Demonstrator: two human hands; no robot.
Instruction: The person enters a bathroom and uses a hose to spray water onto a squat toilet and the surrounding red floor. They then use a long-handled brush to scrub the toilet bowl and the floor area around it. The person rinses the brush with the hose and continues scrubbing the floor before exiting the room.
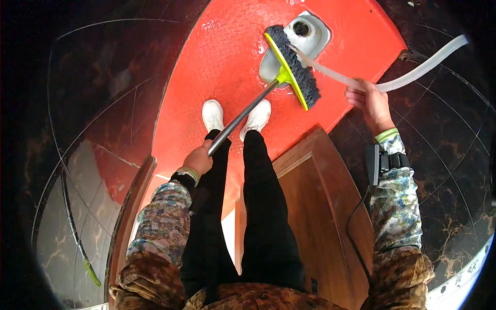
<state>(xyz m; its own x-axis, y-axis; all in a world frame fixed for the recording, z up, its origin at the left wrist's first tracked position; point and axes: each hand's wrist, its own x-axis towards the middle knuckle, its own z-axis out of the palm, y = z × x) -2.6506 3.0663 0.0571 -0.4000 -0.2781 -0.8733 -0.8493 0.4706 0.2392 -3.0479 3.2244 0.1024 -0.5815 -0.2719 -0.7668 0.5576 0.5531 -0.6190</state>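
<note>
My left hand (197, 157) is closed around the metal handle (248, 111) of a flat mop. The mop's lime-green frame and dark grey shaggy head (296, 68) lie slantwise across a white squat toilet pan (323, 33), partly covering it. The dark drain hole (301, 28) shows beyond the mop. My right hand (370, 101) grips a translucent corrugated hose (410, 80) from the side. One part of the hose reaches left to the mop fibres; whether its tip there is hose or running water I cannot tell. Its other part curves up to the right.
The red textured floor (209, 62) looks wet around the pan. My white shoes (257, 116) stand just before it. A brown wooden door (317, 209) is at my right leg, a wooden door frame (131, 217) at left. Dark marbled tile walls (438, 128) rise on both sides.
</note>
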